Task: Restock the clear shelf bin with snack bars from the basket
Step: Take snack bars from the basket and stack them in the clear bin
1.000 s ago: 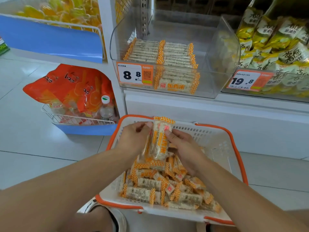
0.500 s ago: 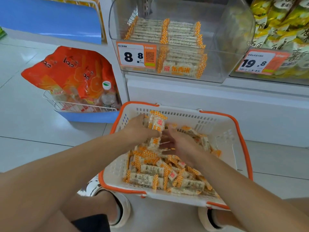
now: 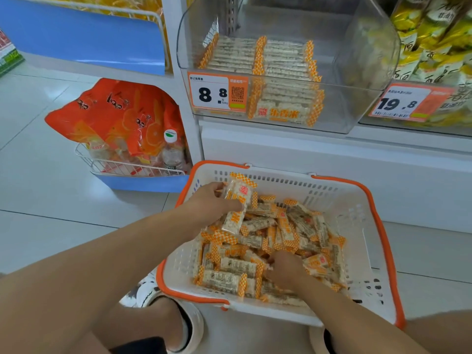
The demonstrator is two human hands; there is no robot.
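Fingers of your left hand are gripping a small upright stack of snack bars over the basket's far left corner, while your right hand is digging curled fingers into the loose bars, with the clear shelf bin sitting beyond.

Retail shop aisle: white shelving carries a clear shelf bin fronted by a printed price tag reading 8.8, a second price tag to its right, bagged snacks lower left, shopping basket below.
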